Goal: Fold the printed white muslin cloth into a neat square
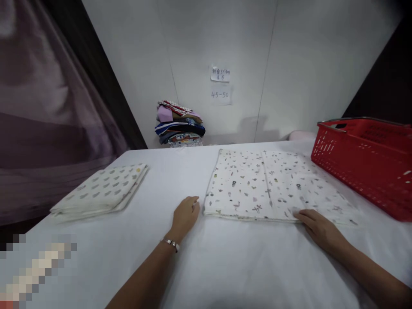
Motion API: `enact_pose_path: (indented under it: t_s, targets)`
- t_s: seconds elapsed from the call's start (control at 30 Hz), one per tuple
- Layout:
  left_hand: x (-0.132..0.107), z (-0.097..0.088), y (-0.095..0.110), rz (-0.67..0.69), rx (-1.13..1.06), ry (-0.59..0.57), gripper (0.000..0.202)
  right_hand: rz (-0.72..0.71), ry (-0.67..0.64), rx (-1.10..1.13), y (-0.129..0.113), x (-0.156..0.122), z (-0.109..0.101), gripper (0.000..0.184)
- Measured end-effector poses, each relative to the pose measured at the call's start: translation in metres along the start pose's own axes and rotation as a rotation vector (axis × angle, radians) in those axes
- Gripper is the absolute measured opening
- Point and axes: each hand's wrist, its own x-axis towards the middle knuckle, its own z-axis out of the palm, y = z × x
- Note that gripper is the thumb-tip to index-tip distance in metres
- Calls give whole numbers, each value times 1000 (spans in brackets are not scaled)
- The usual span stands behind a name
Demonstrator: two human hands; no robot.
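Note:
A folded white cloth (244, 184) printed with small palm trees, flamingos and rainbows lies flat on the table in front of me, its near edge towards me. My left hand (186, 216), wearing a bracelet at the wrist, is just left of the cloth's near left corner. Its fingers are loosely bent with a gap at the thumb, and nothing shows in them. My right hand (322, 229) rests with outstretched fingers on the near edge of the cloth, right of its middle. Some of its fingers are hidden under the hand.
On the left of the white table (174, 171) lies a second folded cloth (109, 186) with grey leaf-like prints. A red plastic basket (363, 159) stands at the right. Against the back wall is a stack of folded fabrics (180, 124); paper notes (221, 94) hang above.

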Motion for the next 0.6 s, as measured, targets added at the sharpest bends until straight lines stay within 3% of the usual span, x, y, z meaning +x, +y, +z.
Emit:
enact_pose_path:
  t_s: [0.17, 0.3, 0.43, 0.6]
  targets:
    - [9, 17, 36, -150, -34, -168, 46, -24, 99, 21, -1, 0, 6, 39]
    - [17, 26, 49, -205, -169, -163, 47, 1, 155, 28, 4, -3, 12, 41]
    - [25, 8, 36, -233, -399, -52, 41, 23, 216, 30, 1, 0, 3, 37]
    - [30, -25, -10, -311, -327, 129, 50, -79, 175, 92, -36, 19, -13, 34]
